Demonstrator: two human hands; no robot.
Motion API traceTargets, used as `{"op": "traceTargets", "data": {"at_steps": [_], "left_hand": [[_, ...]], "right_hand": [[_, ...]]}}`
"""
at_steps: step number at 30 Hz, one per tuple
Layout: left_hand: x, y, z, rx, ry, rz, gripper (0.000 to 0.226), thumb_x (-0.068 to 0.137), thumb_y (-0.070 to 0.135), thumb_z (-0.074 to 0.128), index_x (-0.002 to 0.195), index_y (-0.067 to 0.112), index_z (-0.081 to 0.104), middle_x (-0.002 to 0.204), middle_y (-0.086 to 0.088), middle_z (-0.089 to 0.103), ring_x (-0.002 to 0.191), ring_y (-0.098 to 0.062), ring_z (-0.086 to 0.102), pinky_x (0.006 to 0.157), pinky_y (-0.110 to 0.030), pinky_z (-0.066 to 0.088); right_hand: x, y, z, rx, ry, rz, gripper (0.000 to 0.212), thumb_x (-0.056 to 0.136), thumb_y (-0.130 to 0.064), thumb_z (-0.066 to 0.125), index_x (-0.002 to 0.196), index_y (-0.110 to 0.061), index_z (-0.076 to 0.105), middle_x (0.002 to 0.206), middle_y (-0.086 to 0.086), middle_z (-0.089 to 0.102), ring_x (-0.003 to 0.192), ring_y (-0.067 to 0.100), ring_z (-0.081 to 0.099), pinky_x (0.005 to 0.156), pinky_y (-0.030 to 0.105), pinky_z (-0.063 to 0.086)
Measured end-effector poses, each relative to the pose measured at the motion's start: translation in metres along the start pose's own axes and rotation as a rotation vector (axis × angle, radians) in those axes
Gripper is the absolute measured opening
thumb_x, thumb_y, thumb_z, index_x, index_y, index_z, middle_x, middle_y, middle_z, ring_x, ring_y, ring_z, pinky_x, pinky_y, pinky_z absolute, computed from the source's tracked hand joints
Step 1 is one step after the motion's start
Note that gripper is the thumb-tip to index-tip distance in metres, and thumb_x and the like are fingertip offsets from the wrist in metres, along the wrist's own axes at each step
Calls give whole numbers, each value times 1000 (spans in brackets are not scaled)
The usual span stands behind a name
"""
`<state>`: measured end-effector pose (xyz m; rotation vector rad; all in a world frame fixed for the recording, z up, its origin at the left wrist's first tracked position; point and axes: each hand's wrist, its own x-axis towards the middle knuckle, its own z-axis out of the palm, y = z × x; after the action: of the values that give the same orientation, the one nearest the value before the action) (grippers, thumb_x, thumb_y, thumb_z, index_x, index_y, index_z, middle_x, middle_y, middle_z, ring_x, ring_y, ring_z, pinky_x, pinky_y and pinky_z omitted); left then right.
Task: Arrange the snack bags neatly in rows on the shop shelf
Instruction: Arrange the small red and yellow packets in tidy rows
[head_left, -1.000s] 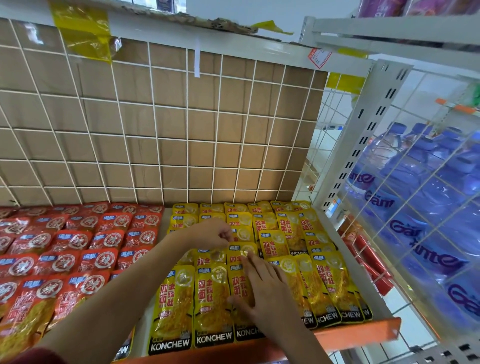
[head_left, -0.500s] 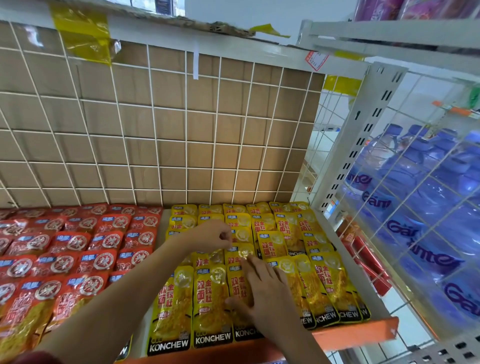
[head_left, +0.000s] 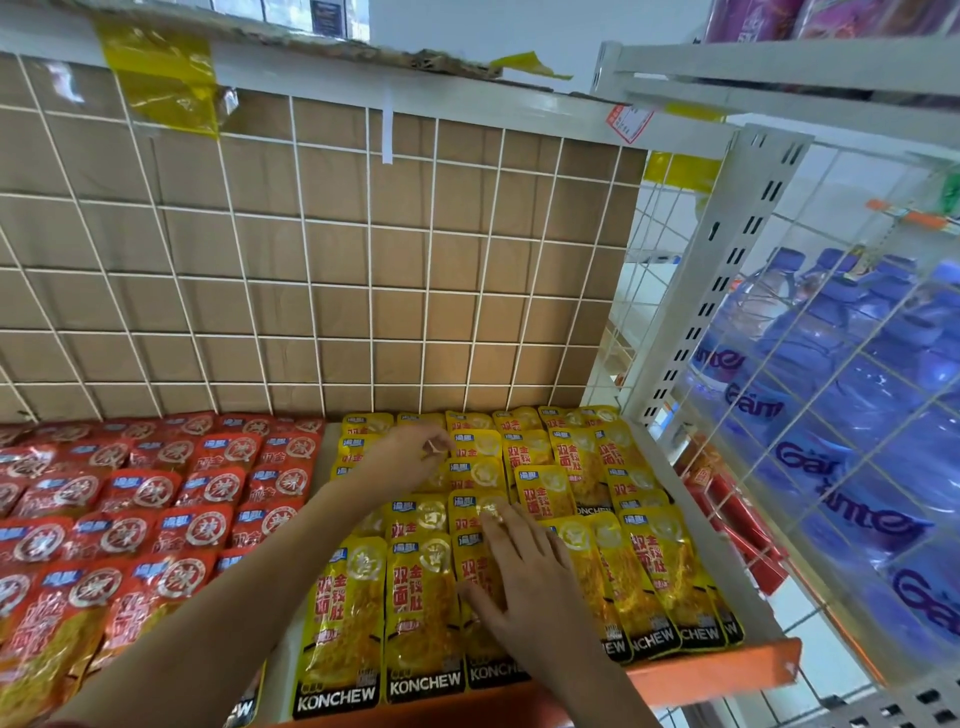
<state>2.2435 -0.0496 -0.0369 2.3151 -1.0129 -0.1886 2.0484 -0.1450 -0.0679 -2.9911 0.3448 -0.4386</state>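
Note:
Yellow snack bags lie in overlapping rows on the right half of the shop shelf. Red snack bags fill the left half. My left hand reaches to the back rows of the yellow bags, fingers curled on the top edge of one bag. My right hand lies flat, fingers spread, pressing on a yellow bag in the front rows. Whether the left hand grips the bag cannot be told.
A white wire grid backed with brown cardboard closes the shelf's back. A white perforated upright and a wire side panel stand on the right, with blue water bottles behind. The shelf's orange front lip runs along the bottom.
The left hand has shifted slightly farther back over the yellow bags. The right hand stays pressed on the front bags, almost unmoved.

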Motion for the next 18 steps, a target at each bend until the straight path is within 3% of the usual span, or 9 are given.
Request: {"op": "traceTargets", "data": {"at_steps": [5,9,13,18], "left_hand": [[10,5,4,126,-75,10,29,92,21,55,121,21,59,119,3,59,109,-14,53,85,-21,38],[18,11,9,176,-124,38,21,89,24,59,110,22,63,98,8,55,100,-13,52,81,-22,37],[26,14,13,138,-135,8,12,85,24,64,96,18,62,82,13,48,87,-10,49,74,-22,35],[31,19,14,102,-152,-9,6,85,16,63,90,12,61,89,4,56,85,-10,48,71,-23,34]], "right_hand": [[9,-9,4,10,32,-59,52,97,-47,13,124,-25,52,128,-6,58,118,13,56,90,35,50],[13,-11,7,-8,-25,-57,59,97,-48,9,121,-26,58,126,-4,59,115,17,58,88,35,51],[13,-10,7,13,-60,-48,47,86,-49,34,116,-29,63,123,-7,62,113,16,60,83,29,53],[12,-11,7,32,-69,-36,49,79,-50,36,113,-29,64,122,-7,62,111,16,61,81,25,53]]}}
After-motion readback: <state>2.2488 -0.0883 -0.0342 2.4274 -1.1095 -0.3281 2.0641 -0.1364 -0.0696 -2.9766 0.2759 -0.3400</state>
